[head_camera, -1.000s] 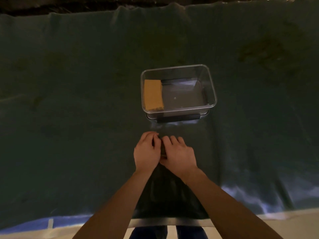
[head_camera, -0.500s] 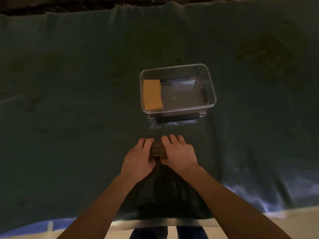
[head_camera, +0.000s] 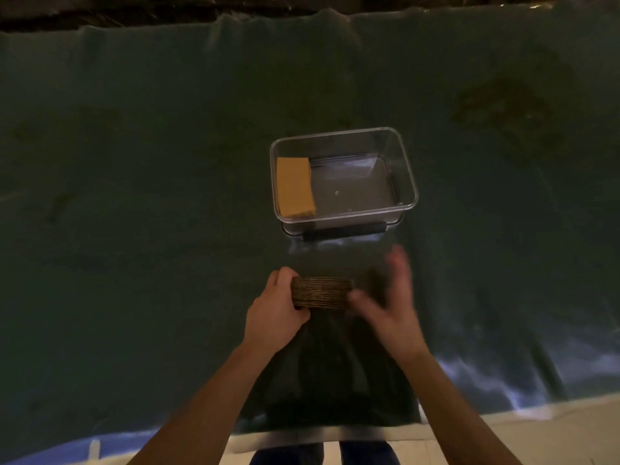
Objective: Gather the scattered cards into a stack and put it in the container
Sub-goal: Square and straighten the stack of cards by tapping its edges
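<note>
Card stack (head_camera: 321, 293) sits edge-on, gripped by the left hand (head_camera: 275, 308) at its left end; the blurred right hand (head_camera: 389, 302) hangs spread open beside it. Beyond, the clear container (head_camera: 407, 182) holds one tan stack (head_camera: 295, 186) against its left wall.

Dark green cloth (head_camera: 134, 229) over the whole work surface: matt, soft-looking, creased along the far edge and rumpled at the near one. Clear rectangular plastic container (head_camera: 407, 182): smooth, glossy, with light glinting off rim and floor; a dull black, rubbery-looking grip on a thin wire handle (head_camera: 342, 233) along its near side. Inside, at the left, a flat tan cardboard stack (head_camera: 295, 186), matt and even. Brown stack of corrugated cardboard cards (head_camera: 322, 293), raw ribbed edges showing, rough and dull. Pale, smooth strip of floor (head_camera: 553, 431) past the cloth's near edge, material unclear.
</note>
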`<action>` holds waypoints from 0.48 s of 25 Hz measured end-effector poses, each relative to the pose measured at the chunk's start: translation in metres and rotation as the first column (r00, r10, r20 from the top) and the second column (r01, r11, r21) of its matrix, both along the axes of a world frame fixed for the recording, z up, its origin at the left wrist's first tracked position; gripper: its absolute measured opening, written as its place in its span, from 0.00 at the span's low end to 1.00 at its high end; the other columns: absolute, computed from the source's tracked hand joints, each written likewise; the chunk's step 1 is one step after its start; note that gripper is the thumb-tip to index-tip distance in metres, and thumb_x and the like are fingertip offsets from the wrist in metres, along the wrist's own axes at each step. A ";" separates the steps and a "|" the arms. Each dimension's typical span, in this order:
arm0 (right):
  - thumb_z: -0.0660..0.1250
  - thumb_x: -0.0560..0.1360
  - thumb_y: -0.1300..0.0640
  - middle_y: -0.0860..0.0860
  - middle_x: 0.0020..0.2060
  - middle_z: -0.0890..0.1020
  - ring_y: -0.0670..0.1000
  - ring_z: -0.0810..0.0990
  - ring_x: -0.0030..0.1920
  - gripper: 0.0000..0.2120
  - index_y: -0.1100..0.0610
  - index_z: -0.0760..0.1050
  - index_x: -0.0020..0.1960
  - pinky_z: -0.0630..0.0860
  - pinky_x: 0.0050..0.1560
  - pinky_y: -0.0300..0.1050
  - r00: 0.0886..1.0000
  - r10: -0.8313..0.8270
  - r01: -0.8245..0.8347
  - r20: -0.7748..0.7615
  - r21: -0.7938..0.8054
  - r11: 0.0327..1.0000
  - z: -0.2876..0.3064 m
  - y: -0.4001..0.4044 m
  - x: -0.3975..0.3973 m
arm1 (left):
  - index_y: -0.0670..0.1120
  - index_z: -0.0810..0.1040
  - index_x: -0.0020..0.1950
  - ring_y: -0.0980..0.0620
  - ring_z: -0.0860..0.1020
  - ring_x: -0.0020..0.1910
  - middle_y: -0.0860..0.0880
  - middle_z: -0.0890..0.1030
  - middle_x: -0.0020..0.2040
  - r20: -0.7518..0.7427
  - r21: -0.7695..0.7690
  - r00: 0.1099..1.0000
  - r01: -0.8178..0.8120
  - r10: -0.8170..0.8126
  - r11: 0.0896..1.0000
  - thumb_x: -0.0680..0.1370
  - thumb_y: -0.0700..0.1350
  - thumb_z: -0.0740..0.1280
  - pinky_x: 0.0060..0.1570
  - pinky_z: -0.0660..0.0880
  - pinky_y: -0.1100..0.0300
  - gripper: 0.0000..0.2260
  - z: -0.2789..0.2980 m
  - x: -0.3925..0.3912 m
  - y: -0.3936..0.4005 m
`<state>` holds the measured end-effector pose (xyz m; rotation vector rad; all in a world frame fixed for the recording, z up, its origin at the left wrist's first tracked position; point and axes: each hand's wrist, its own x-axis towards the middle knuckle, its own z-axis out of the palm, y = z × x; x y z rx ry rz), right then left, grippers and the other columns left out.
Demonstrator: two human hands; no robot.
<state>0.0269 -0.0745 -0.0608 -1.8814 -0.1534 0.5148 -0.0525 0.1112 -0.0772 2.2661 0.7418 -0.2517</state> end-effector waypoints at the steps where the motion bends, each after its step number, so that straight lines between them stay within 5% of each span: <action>1: 0.71 0.75 0.54 0.42 0.77 0.60 0.47 0.62 0.76 0.41 0.43 0.50 0.80 0.66 0.73 0.52 0.956 -0.287 0.294 -0.069 0.133 0.947 0.004 -0.011 0.000 | 0.55 0.66 0.52 0.51 0.79 0.44 0.55 0.73 0.55 0.006 0.001 1.000 0.004 -0.004 1.000 0.71 0.47 0.73 0.41 0.78 0.53 0.18 0.000 0.000 0.000; 2: 0.67 0.79 0.57 0.45 0.78 0.60 0.48 0.63 0.76 0.37 0.45 0.50 0.80 0.65 0.73 0.45 0.852 -0.515 0.524 -0.099 0.172 0.834 0.008 -0.018 0.001 | 0.55 0.66 0.52 0.52 0.79 0.44 0.55 0.73 0.55 0.013 0.001 1.000 0.008 -0.008 1.000 0.71 0.46 0.73 0.40 0.77 0.53 0.17 0.000 0.001 -0.001; 4: 0.61 0.82 0.58 0.48 0.80 0.58 0.47 0.61 0.76 0.33 0.48 0.49 0.81 0.62 0.72 0.38 0.692 -0.712 0.722 -0.119 0.121 0.682 0.013 -0.023 0.000 | 0.55 0.66 0.52 0.52 0.79 0.44 0.55 0.73 0.55 0.020 -0.007 1.000 0.016 -0.016 1.000 0.71 0.46 0.73 0.42 0.78 0.52 0.18 0.000 0.000 -0.001; 6: 0.61 0.82 0.55 0.48 0.80 0.57 0.47 0.59 0.77 0.32 0.47 0.49 0.81 0.58 0.75 0.45 0.741 -0.648 0.666 -0.175 0.075 0.742 0.012 -0.007 -0.014 | 0.55 0.65 0.52 0.51 0.79 0.46 0.54 0.73 0.56 0.018 -0.010 1.000 0.026 -0.026 1.000 0.71 0.46 0.73 0.44 0.79 0.50 0.18 0.000 0.000 -0.001; 8: 0.63 0.81 0.52 0.47 0.77 0.65 0.49 0.65 0.75 0.31 0.45 0.54 0.80 0.61 0.76 0.51 0.897 -0.390 0.394 -0.206 -0.024 0.919 0.004 0.019 -0.036 | 0.55 0.66 0.53 0.50 0.79 0.47 0.54 0.73 0.56 0.024 0.007 0.999 0.032 -0.033 0.999 0.71 0.47 0.73 0.45 0.79 0.50 0.19 0.000 0.000 0.000; 10: 0.65 0.80 0.56 0.43 0.66 0.76 0.45 0.74 0.66 0.31 0.45 0.57 0.79 0.68 0.71 0.48 0.956 -0.119 0.102 -0.267 -0.076 0.992 0.002 0.033 -0.051 | 0.54 0.66 0.53 0.49 0.79 0.48 0.54 0.73 0.56 0.018 0.011 0.999 0.033 -0.033 0.999 0.70 0.48 0.73 0.45 0.77 0.50 0.19 0.001 0.001 0.000; 12: 0.64 0.80 0.59 0.42 0.67 0.75 0.43 0.73 0.66 0.32 0.45 0.56 0.79 0.69 0.71 0.50 0.954 -0.176 0.164 -0.244 -0.069 0.984 0.005 0.031 -0.045 | 0.55 0.66 0.53 0.49 0.79 0.48 0.54 0.74 0.56 0.009 0.011 0.999 0.049 -0.049 0.999 0.71 0.48 0.73 0.46 0.77 0.50 0.19 0.003 0.001 0.003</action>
